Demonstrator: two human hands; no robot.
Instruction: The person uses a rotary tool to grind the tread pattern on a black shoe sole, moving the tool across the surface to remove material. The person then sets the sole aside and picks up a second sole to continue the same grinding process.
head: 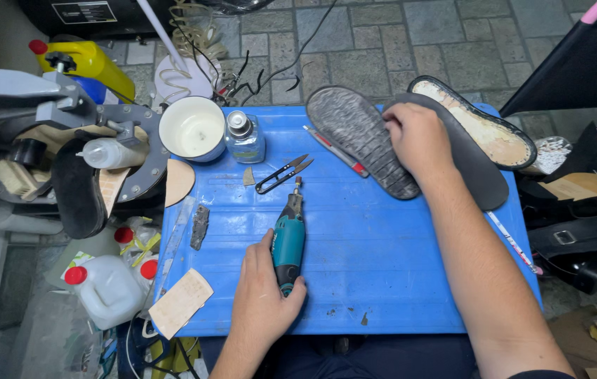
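The teal rotary tool [288, 242] lies flat on the blue tabletop [396, 281], left hand [264, 295] wrapped closed around its body, tip idle; well apart, the right hand [418, 137] presses fingers-down on a ribbed shoe sole [361, 137], apparently unground.

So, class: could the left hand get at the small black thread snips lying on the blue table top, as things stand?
Probably yes, but not freely: the left hand is wrapped around the teal rotary tool. The small black thread snips lie just beyond the tool's tip on the blue table top, nothing between.
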